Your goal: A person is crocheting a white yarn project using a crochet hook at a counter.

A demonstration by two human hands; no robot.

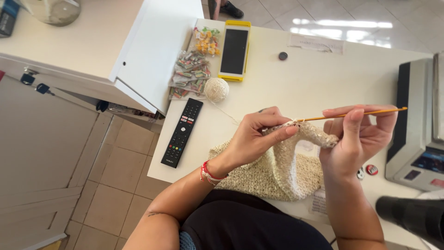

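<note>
Cream knitted fabric (277, 171) pinched by left hand (252, 141), right hand (358, 136) gripping hook (351, 114).

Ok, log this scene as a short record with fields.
left hand: pinches the cream crochet piece near the hook tip
right hand: holds the orange crochet hook
yarn ball: on the white table, strand running toward the work
nearby: black remote, yellow-cased phone, candy packets
</note>
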